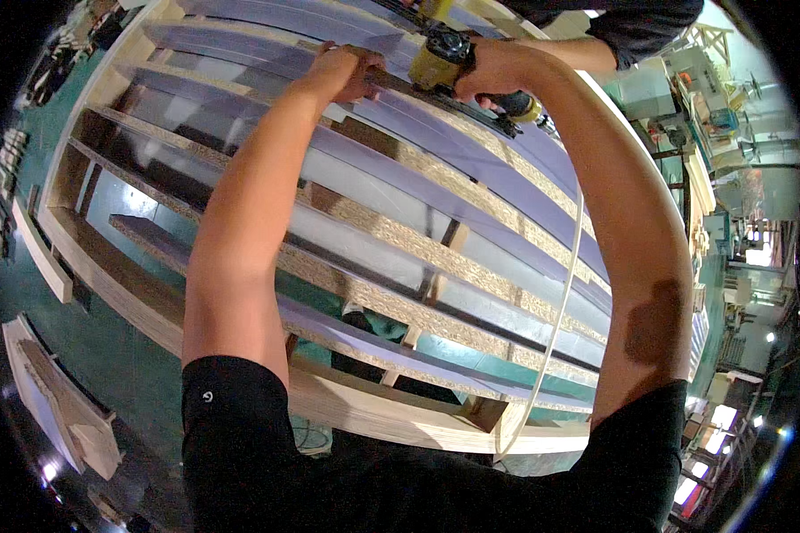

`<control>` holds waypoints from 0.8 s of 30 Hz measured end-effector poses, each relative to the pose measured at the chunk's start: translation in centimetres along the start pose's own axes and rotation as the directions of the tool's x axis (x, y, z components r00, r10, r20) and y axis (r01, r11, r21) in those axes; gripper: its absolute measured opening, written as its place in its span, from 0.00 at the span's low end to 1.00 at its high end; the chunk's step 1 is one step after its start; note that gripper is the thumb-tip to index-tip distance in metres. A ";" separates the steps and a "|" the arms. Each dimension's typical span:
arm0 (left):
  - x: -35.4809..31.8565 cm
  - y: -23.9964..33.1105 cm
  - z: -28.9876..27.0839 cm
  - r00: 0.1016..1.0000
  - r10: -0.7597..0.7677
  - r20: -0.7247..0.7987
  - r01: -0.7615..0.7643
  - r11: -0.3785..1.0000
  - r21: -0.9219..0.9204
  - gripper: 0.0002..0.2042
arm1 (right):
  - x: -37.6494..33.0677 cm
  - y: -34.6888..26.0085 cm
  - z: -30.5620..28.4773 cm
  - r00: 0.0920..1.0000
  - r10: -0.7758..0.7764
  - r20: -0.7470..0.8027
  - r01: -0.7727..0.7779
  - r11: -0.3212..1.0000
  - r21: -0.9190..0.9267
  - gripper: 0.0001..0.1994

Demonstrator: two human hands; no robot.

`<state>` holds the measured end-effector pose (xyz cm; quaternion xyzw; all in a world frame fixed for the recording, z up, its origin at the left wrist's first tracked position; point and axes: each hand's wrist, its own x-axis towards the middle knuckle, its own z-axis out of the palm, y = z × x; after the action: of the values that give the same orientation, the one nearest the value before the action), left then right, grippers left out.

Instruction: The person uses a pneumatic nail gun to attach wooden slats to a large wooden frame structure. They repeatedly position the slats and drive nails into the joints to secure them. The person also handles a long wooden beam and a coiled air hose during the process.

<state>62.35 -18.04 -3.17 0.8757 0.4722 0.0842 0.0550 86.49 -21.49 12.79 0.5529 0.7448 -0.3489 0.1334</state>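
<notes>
Both my arms reach forward over a large wooden frame crossed by long particleboard slats. At the far side, my right hand is wrapped round the grip of a yellow and black nail gun. Its long dark magazine points down to the right, over the slats. To the left of the tool, my left hand is closed on the edge of a slat, close to the gun's nose. The exact contact under those fingers is partly hidden.
A pale air hose hangs across the frame's right part. Beyond the frame is another person's dark sleeve and forearm. Wooden offcuts lie on the green floor at left. Workbenches and boards stand along the right.
</notes>
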 end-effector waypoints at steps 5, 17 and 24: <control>-0.3 0.4 0.0 0.999 0.010 -0.038 -0.012 0.999 -0.045 0.24 | 3.7 -1.8 -0.4 0.998 -0.068 -0.006 0.068 0.998 -0.002 0.11; -0.3 -0.1 0.0 0.999 -0.012 -0.035 0.009 0.996 -0.087 0.23 | 5.1 -2.7 -0.3 0.999 -0.020 -0.027 0.017 0.995 -0.097 0.09; 1.4 1.0 0.0 0.999 -0.019 0.044 0.021 0.998 -0.063 0.23 | 0.5 -1.6 0.5 0.997 0.047 -0.067 -0.043 0.997 0.069 0.13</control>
<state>63.96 -17.40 -2.88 0.8704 0.4768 0.0795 0.0938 84.79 -21.67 12.76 0.5854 0.7242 -0.3514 0.0968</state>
